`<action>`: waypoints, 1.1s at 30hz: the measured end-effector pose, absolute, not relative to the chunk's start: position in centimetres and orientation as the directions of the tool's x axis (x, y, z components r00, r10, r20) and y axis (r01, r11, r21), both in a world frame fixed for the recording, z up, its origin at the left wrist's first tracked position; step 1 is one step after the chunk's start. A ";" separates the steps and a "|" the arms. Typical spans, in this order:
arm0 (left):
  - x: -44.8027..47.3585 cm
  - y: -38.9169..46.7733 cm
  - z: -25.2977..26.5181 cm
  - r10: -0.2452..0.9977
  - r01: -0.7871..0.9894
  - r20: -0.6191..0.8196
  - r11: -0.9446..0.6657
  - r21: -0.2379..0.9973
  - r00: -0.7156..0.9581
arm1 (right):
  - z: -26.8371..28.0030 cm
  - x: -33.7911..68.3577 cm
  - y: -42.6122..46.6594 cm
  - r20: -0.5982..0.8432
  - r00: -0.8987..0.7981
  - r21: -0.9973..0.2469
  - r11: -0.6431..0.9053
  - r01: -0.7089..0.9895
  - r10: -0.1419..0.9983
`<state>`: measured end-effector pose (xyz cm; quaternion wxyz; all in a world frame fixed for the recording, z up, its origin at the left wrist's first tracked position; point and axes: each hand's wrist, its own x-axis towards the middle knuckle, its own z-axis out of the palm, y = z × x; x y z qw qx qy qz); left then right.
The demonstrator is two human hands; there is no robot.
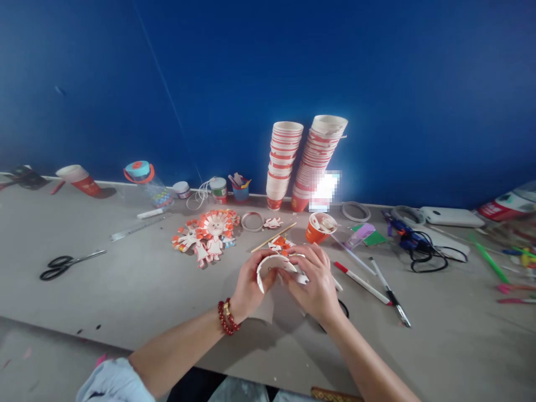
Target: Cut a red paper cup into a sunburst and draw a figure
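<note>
In the middle of the desk, my left hand (247,286) is closed around a curved white piece of paper cup (264,270) with a rounded edge. My right hand (317,286) pinches the same piece from the other side, thumb inside the curve. A small white part with a dark mark sits by the right fingertips, partly covered. Under my hands lies a pale sheet (263,311). A black loop (344,308), perhaps a scissor handle, peeks out beneath my right wrist. Orange and white paper scraps (280,244) lie just beyond my fingers.
Paper-cut figures (214,229) lie left of centre; black-handled scissors (62,267) are farther left. Two tall cup stacks (286,156) lean by the blue wall. An orange cup of scraps (316,230), a red marker (363,283), a pen (391,295) and a glue gun (412,239) occupy the right.
</note>
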<state>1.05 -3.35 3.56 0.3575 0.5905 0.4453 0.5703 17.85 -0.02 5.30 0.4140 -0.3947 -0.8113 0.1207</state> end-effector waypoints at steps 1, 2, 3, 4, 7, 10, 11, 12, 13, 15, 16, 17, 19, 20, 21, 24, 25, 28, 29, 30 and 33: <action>1.1 -3.4 3.5 0.925 0.122 0.377 -0.370 0.921 -0.039 | 5.3 17.6 -0.1 0.579 -0.351 -0.512 0.662 0.547 0.736; 1.1 -3.5 3.3 0.920 0.134 0.391 -0.384 0.914 -0.033 | 5.2 17.5 -0.1 0.579 -0.343 -0.515 0.658 0.549 0.739; 1.1 -3.5 3.2 0.918 0.149 0.395 -0.387 0.910 -0.026 | 5.2 17.4 -0.1 0.574 -0.334 -0.529 0.650 0.546 0.748; 1.1 -3.5 3.1 0.920 0.160 0.390 -0.382 0.910 -0.024 | 5.1 17.4 -0.1 0.563 -0.323 -0.551 0.637 0.539 0.760; 1.1 -3.7 2.9 0.935 0.148 0.354 -0.348 0.926 -0.017 | 5.2 17.5 0.1 0.505 -0.300 -0.646 0.585 0.491 0.809; 1.1 -3.7 3.1 0.935 0.129 0.354 -0.351 0.927 0.001 | 5.2 17.7 0.3 0.434 -0.284 -0.735 0.518 0.437 0.855; 1.1 -3.8 3.2 0.932 0.132 0.362 -0.360 0.923 0.011 | 5.2 17.8 0.4 0.410 -0.282 -0.759 0.496 0.421 0.867; 1.1 -3.8 3.3 0.928 0.136 0.372 -0.371 0.919 0.020 | 5.2 17.9 0.5 0.386 -0.283 -0.781 0.474 0.406 0.878; 1.1 -3.8 3.4 0.925 0.139 0.378 -0.378 0.915 0.026 | 5.1 17.9 0.6 0.361 -0.282 -0.801 0.451 0.394 0.889; 1.1 -3.8 3.5 0.926 0.128 0.375 -0.376 0.918 0.035 | 4.9 18.0 0.7 0.306 -0.275 -0.842 0.394 0.369 0.911; 1.1 -3.8 3.5 0.931 0.116 0.363 -0.365 0.924 0.037 | 4.8 18.1 0.7 0.269 -0.268 -0.869 0.353 0.347 0.925; 1.2 -3.8 3.5 0.935 0.103 0.352 -0.354 0.929 0.037 | 4.7 18.1 0.7 0.222 -0.258 -0.902 0.299 0.312 0.940; 1.3 -3.8 3.4 0.942 0.082 0.334 -0.335 0.939 0.029 | 4.6 18.1 0.6 0.097 -0.242 -0.968 0.148 0.201 0.965; 1.3 -3.8 3.4 0.944 0.077 0.330 -0.331 0.940 0.025 | 4.5 18.0 0.5 0.037 -0.240 -0.988 0.071 0.136 0.970; 1.3 -3.9 3.4 0.944 0.076 0.330 -0.331 0.940 0.024 | 4.6 18.0 0.4 -0.011 -0.242 -0.997 0.008 0.078 0.970; 1.3 -3.9 3.4 0.943 0.088 0.332 -0.333 0.939 0.027 | 4.8 17.8 0.2 -0.086 -0.246 -0.996 -0.092 -0.012 0.965; 1.3 -3.8 3.4 0.944 0.093 0.328 -0.329 0.940 0.029 | 4.9 17.8 0.2 -0.105 -0.245 -0.993 -0.114 -0.023 0.964; 1.2 -3.8 3.4 0.951 0.091 0.307 -0.308 0.947 0.033 | 5.0 17.7 0.2 -0.172 -0.265 -0.979 -0.194 -0.060 0.949; 1.2 -3.8 3.4 0.951 0.087 0.307 -0.309 0.947 0.037 | 5.1 17.7 0.2 -0.182 -0.280 -0.975 -0.210 -0.075 0.943; 1.2 -3.8 3.4 0.950 0.082 0.310 -0.312 0.946 0.042 | 5.1 17.7 0.2 -0.186 -0.298 -0.971 -0.221 -0.088 0.936; 1.2 -3.8 3.3 0.947 0.070 0.317 -0.321 0.945 0.054 | 5.0 17.8 0.3 -0.183 -0.345 -0.964 -0.236 -0.120 0.921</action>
